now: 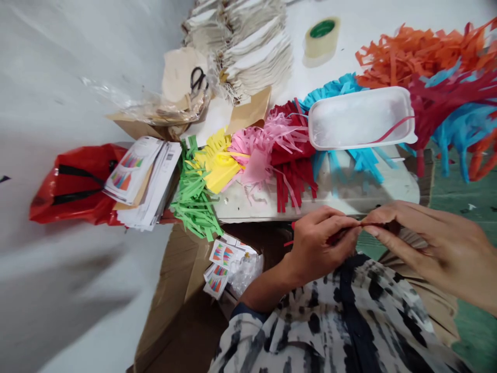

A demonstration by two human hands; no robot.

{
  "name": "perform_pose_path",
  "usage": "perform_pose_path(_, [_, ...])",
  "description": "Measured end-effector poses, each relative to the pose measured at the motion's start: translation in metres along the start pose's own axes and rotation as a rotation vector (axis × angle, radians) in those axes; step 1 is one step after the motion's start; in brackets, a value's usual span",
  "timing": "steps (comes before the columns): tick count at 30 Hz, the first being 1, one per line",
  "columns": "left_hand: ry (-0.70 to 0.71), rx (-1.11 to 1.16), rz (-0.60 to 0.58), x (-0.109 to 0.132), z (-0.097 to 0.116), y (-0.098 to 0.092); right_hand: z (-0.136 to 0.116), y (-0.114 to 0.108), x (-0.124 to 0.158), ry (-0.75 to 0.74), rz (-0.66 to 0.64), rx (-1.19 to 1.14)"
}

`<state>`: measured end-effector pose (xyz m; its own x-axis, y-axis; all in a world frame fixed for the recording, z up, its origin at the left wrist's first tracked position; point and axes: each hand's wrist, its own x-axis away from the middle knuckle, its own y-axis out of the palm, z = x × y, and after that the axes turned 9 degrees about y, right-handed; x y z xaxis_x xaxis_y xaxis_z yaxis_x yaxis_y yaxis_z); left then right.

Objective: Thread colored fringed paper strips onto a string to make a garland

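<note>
My left hand (pixel 324 241) is closed around red paper (pixel 336 236), most of it hidden by the fingers; narrow red ends poke out on its left side. Thumb and forefinger of my right hand (pixel 423 238) pinch the thin twisted end of the same paper, right at the left fingertips. Both hands are in front of the table edge, over my lap. Just beyond them lie fringed tissue paper bundles: dark red (pixel 289 178), pink (pixel 258 155), yellow (pixel 220 171), green (pixel 196 202) and blue (pixel 365 165). A white plastic tub lid or tray (pixel 349 122) rests on the blue one.
Orange fringe (pixel 404 57) and crimson fringe (pixel 450 101) lie at the right. Behind are a tape roll (pixel 320 41), stacked white bundles (pixel 256 52) and black-handled scissors (pixel 198 79). Printed cards (pixel 145 178) sit by a red bag (pixel 83 178). Below stands an open cardboard box (pixel 171 295).
</note>
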<state>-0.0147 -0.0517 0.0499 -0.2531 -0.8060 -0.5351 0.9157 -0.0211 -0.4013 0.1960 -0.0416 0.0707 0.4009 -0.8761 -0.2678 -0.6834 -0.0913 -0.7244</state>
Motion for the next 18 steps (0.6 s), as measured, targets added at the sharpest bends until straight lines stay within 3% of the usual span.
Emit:
perform_pose_path(7, [-0.084, 0.129, -0.007, 0.002, -0.002, 0.004, -0.004, 0.008, 0.006, 0.109, 0.072, 0.045])
perform_pose_path(12, [-0.315, 0.325, -0.106, 0.007, 0.000, 0.006, 0.000, 0.007, 0.011, 0.228, 0.012, -0.047])
perform_pose_path(15, [-0.448, 0.445, -0.056, 0.008, 0.003, 0.006, 0.003, 0.006, 0.014, 0.279, -0.003, -0.089])
perform_pose_path(18, [-0.450, 0.396, -0.042, 0.006, 0.003, 0.005, 0.007, 0.003, 0.017, 0.310, -0.008, -0.118])
